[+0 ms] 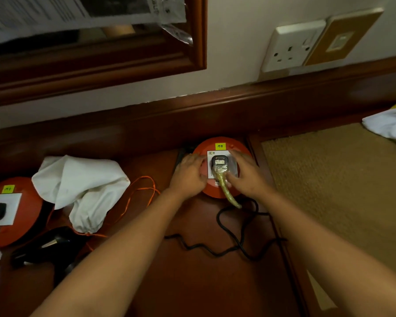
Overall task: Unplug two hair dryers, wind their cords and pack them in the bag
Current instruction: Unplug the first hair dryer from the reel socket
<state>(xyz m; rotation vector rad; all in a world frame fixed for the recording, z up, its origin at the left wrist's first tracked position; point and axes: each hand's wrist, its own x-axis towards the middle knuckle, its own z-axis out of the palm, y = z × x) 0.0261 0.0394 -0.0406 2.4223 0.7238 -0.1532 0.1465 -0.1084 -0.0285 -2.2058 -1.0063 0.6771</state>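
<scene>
The scene was dimly lit in a warm, yellowish cast. The pale wall (pixel 233 42) was the brightest area, while the dark wooden desk (pixel 192 282) was left deep in shadow. Straight lines were bowed toward the edges by the wide lens. The papers (pixel 55 12) at the top were smeared by blur, and fine detail was softened throughout.

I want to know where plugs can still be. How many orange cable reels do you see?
2. One orange reel is in the middle, under both hands, with a black plug in it. The other reel is at the left edge, partly cut off, beside the white bag.
</scene>
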